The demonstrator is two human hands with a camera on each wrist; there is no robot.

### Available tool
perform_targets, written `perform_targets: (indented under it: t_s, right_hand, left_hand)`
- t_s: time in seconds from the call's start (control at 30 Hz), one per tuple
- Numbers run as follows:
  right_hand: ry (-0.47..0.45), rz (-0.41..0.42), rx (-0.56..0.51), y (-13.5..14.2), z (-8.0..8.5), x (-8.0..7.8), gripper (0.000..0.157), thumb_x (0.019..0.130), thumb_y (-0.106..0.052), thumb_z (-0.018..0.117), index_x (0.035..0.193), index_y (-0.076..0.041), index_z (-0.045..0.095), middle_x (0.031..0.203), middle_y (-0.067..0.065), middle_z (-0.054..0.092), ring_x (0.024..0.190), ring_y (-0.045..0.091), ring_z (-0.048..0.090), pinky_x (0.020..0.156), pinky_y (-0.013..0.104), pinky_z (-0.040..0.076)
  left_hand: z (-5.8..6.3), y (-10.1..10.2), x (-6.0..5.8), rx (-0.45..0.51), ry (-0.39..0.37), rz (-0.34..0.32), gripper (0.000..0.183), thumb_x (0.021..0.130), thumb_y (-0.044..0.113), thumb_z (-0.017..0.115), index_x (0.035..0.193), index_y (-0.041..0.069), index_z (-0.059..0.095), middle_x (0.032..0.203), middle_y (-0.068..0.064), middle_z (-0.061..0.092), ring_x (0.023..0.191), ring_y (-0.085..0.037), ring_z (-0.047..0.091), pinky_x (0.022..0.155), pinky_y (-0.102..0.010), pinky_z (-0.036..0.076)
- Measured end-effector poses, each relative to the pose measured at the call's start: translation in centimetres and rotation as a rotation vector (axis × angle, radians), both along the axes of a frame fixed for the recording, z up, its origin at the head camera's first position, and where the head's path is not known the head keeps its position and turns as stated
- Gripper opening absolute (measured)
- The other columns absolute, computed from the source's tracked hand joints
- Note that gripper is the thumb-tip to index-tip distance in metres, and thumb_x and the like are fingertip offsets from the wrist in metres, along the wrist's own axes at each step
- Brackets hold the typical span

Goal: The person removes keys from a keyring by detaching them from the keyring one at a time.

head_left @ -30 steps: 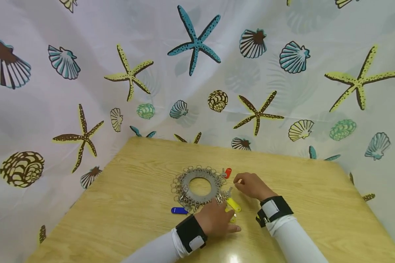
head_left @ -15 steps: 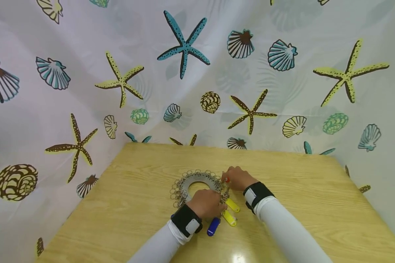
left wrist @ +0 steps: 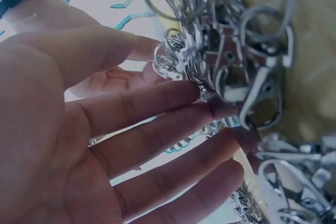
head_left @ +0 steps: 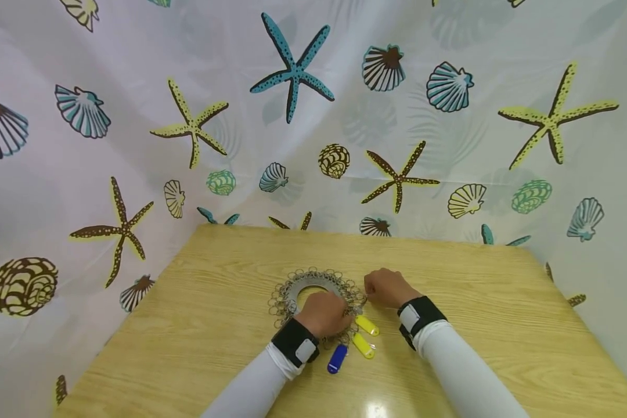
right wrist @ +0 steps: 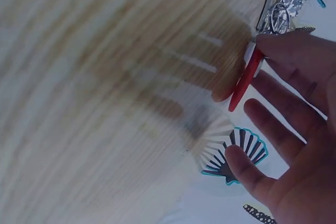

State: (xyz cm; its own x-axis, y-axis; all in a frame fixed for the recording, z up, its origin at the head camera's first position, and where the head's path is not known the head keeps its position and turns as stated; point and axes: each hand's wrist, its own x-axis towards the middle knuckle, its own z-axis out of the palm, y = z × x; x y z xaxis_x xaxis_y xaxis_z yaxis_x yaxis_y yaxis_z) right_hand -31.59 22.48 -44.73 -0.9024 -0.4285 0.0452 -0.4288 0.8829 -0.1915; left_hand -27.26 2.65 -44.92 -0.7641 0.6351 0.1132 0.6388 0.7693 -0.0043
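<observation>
A flat grey metal ring (head_left: 295, 288), fringed with many small split rings and clasps, lies on the table. My left hand (head_left: 324, 314) is over its near right side. In the left wrist view its fingertips curl in among the metal clasps (left wrist: 226, 56), which partly hide them. My right hand (head_left: 389, 288), just right of the ring, pinches a red key tag (right wrist: 245, 83) between thumb and forefinger, its other fingers spread. The head view hides the red tag. Two yellow key tags (head_left: 367, 325) and a blue key tag (head_left: 337, 359) lie near the ring's front right.
The wooden table (head_left: 230, 261) extends around the ring on all sides. Behind it and at both sides hangs a white curtain (head_left: 313, 139) printed with starfish and shells.
My left hand moved from the tags onto the ring, and the blue tag went from the ring's left to its front. My right hand reached in, took the red tag, then drew slightly back right.
</observation>
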Motion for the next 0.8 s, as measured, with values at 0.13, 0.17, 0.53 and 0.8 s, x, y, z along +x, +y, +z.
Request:
perform_targets:
  t_s: [0.13, 0.17, 0.53, 0.8]
  right_hand:
    - [0.019, 0.03, -0.119, 0.7, 0.1, 0.5, 0.013, 0.085, -0.007, 0.066, 0.078, -0.015, 0.058, 0.076, -0.004, 0.061, 0.069, 0.013, 0.055, 0.066, 0.04, 0.043]
    - [0.018, 0.037, -0.154, 0.8, 0.2, 0.7, 0.013, 0.086, -0.007, 0.064, 0.079, -0.015, 0.057, 0.08, -0.003, 0.063, 0.07, 0.013, 0.056, 0.068, 0.04, 0.043]
    - [-0.185, 0.012, -0.538, 0.3, -0.4, 1.4, 0.006, 0.1, -0.009, 0.05, 0.095, -0.007, 0.053, 0.085, 0.01, 0.07, 0.062, 0.016, 0.059, 0.052, 0.028, 0.043]
    - [-0.232, -0.032, -0.693, -0.7, -1.6, 1.7, 0.013, 0.103, -0.013, 0.048, 0.101, -0.002, 0.054, 0.081, 0.013, 0.064, 0.074, 0.028, 0.062, 0.064, 0.029, 0.047]
  left_hand:
    - [0.2, -0.3, -0.6, 0.071, -0.001, -0.018, 0.05, 0.094, 0.036, 0.062, 0.053, 0.019, 0.039, 0.048, 0.007, 0.027, 0.041, -0.008, 0.029, 0.041, -0.024, 0.022]
    - [0.2, -0.3, -0.7, 0.091, -0.008, -0.02, 0.05, 0.093, 0.035, 0.063, 0.052, 0.019, 0.039, 0.047, 0.008, 0.026, 0.04, -0.008, 0.029, 0.041, -0.023, 0.022]
    - [0.7, -0.3, -2.6, 0.207, -0.129, 0.026, 0.054, 0.091, 0.032, 0.068, 0.048, 0.019, 0.038, 0.045, 0.01, 0.021, 0.038, -0.005, 0.021, 0.04, -0.02, 0.017]
    - [0.8, 0.8, -3.3, 0.352, -0.207, 0.09, 0.054, 0.085, 0.039, 0.074, 0.046, 0.018, 0.042, 0.042, 0.011, 0.02, 0.035, -0.004, 0.02, 0.039, -0.02, 0.017]
